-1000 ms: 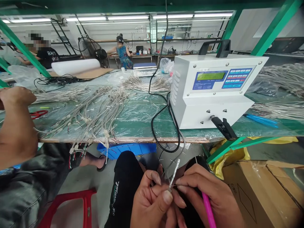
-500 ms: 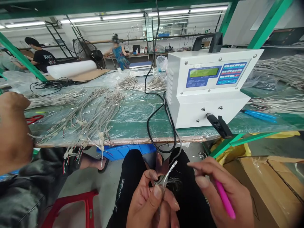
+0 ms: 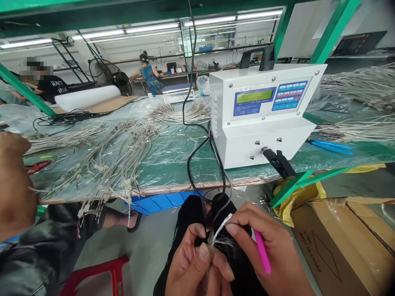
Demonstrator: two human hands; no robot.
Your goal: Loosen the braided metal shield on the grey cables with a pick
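Note:
Low in the middle, my left hand (image 3: pixel 195 263) pinches a grey cable between thumb and fingers. The cable's bare end, wrapped in silvery foil (image 3: pixel 221 230), sticks up and to the right. Fine loose strands (image 3: pixel 227 243) fan out beside the foil. My right hand (image 3: pixel 268 248) is closed, its thumb and forefinger meeting at the tip of the foil; whether they grip it I cannot tell. A pink-handled tool (image 3: pixel 261 253) is tucked in the same hand, pointing down; its working end is hidden.
A white machine (image 3: pixel 253 142) with keypad and black nozzle stands on the green bench. Several cable bundles (image 3: pixel 123 139) lie left, some hanging over the edge. Blue-handled pliers (image 3: pixel 331 146) lie right. A co-worker's arm (image 3: pixel 14 185), a red stool (image 3: pixel 95 273) and a cardboard box (image 3: pixel 333 242) flank me.
My right hand has moved left to the foil tip, carrying the pink-handled tool. My left hand still holds the cable in nearly the same place. The view has shifted slightly.

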